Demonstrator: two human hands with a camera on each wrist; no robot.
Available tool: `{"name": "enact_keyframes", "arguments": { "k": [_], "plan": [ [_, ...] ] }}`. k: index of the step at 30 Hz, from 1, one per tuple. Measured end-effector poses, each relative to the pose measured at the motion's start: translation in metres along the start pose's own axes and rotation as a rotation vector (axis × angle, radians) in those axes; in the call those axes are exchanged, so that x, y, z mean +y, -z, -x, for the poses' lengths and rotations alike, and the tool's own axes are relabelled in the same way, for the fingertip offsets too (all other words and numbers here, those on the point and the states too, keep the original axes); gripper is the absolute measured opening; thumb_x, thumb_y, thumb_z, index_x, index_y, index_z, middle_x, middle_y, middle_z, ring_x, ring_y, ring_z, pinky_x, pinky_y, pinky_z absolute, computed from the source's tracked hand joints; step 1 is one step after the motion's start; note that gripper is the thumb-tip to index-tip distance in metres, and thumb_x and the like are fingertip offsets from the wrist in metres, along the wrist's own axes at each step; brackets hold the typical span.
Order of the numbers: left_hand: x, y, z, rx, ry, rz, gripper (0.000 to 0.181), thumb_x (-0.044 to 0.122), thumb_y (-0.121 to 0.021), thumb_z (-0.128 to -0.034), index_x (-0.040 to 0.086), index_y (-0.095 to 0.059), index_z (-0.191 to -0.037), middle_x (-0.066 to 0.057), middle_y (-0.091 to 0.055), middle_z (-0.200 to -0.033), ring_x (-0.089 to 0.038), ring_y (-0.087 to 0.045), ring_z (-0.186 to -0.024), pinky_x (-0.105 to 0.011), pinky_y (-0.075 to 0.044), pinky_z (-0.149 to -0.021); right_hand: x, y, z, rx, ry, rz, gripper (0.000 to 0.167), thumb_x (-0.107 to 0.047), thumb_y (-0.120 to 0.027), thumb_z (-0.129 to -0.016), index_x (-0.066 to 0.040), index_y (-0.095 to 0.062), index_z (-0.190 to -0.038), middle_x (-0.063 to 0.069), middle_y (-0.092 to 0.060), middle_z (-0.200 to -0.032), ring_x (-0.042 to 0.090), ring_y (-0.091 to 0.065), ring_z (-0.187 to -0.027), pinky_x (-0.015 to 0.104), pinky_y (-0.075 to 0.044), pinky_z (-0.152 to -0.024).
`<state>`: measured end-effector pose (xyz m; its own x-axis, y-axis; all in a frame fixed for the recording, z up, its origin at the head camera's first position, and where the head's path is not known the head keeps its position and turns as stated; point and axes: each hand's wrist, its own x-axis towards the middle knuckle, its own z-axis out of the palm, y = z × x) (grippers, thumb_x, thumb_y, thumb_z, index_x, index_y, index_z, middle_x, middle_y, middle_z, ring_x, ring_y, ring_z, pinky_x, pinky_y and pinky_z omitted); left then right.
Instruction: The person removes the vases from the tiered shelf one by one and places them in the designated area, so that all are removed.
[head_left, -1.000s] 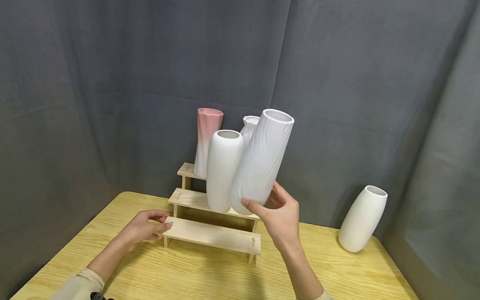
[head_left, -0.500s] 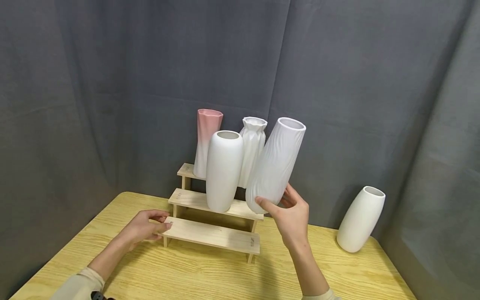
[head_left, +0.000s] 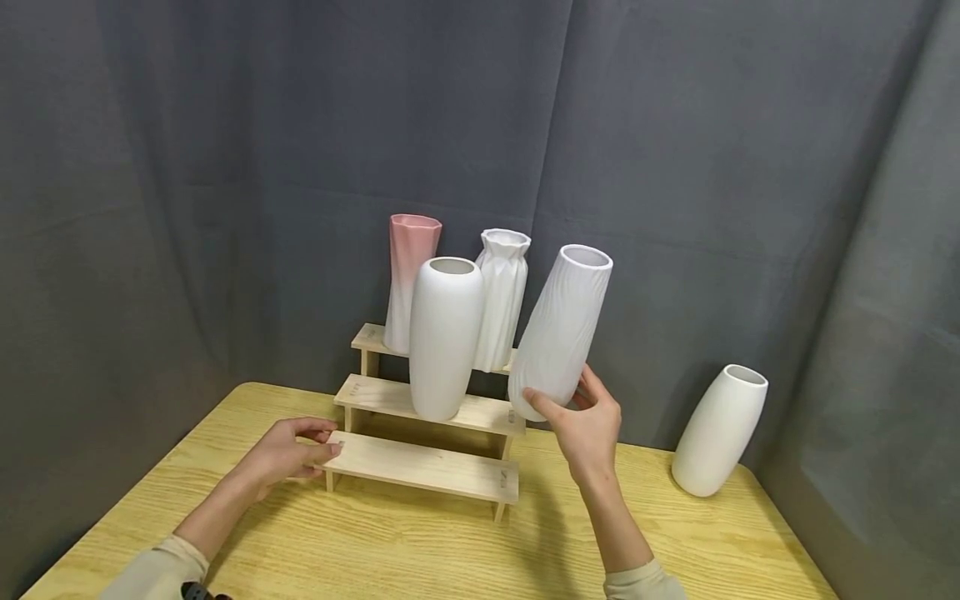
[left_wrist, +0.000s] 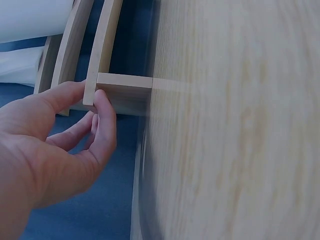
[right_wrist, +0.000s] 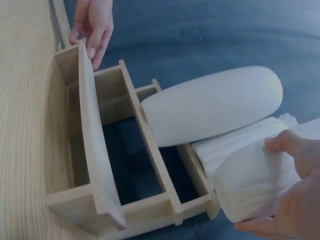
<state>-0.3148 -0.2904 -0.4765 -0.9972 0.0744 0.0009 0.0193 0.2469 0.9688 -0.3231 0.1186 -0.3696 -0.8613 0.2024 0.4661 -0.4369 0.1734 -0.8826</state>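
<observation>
The ribbed vase (head_left: 558, 333) is located right of centre in the head view, tilted, mouth upward. At frame centre, the wooden stand (head_left: 423, 467) carries a smooth vase (head_left: 446, 342) on its middle tier and a pink-and-white vase (head_left: 408, 275) and pleated vase (head_left: 498, 308) on its top tier. Vase interiors are visible only near the rims. The right hand (head_left: 585, 425) grips the ribbed vase near its base, thumb in front; its other fingers are partly hidden. The left hand (head_left: 285, 454) pinches the lowest tier's left end. Contact between ribbed vase and stand cannot be determined.
</observation>
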Motion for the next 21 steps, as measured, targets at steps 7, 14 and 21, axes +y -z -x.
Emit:
{"name": "enact_keyframes", "arguments": {
  "k": [7, 14, 21],
  "plan": [
    [0.0, 0.0, 0.0, 0.004, 0.006, 0.006, 0.058, 0.016, -0.076, -0.094, -0.01, -0.052, -0.14, -0.02, -0.051, -0.121, -0.026, -0.064, -0.098, -0.043, -0.058, -0.08, 0.013, 0.007, -0.009, 0.059, -0.004, 0.026, 0.075, -0.022, -0.095, -0.071, -0.023, -0.064, -0.14, 0.002, -0.066, -0.121, 0.022, -0.064, -0.107, 0.033, -0.057, -0.079],
    [0.003, 0.002, 0.0, 0.006, 0.012, -0.007, 0.061, 0.018, -0.077, -0.0931, -0.009, -0.052, -0.141, -0.021, -0.05, -0.123, -0.028, -0.064, -0.101, -0.042, -0.058, -0.08, 0.037, 0.013, -0.019, 0.117, -0.035, 0.068, 0.07, -0.023, -0.095, -0.072, -0.019, -0.065, -0.136, 0.005, -0.067, -0.116, 0.023, -0.063, -0.102, 0.027, -0.056, -0.074],
    [0.001, 0.0, 0.0, 0.005, 0.016, -0.015, 0.061, 0.019, -0.078, -0.0929, -0.009, -0.052, -0.141, -0.02, -0.051, -0.123, -0.027, -0.064, -0.102, -0.041, -0.058, -0.079, 0.065, 0.022, -0.025, 0.178, -0.06, 0.141, 0.069, -0.023, -0.094, -0.073, -0.012, -0.064, -0.134, 0.01, -0.067, -0.116, 0.026, -0.062, -0.102, 0.019, -0.051, -0.07]
  ]
}}
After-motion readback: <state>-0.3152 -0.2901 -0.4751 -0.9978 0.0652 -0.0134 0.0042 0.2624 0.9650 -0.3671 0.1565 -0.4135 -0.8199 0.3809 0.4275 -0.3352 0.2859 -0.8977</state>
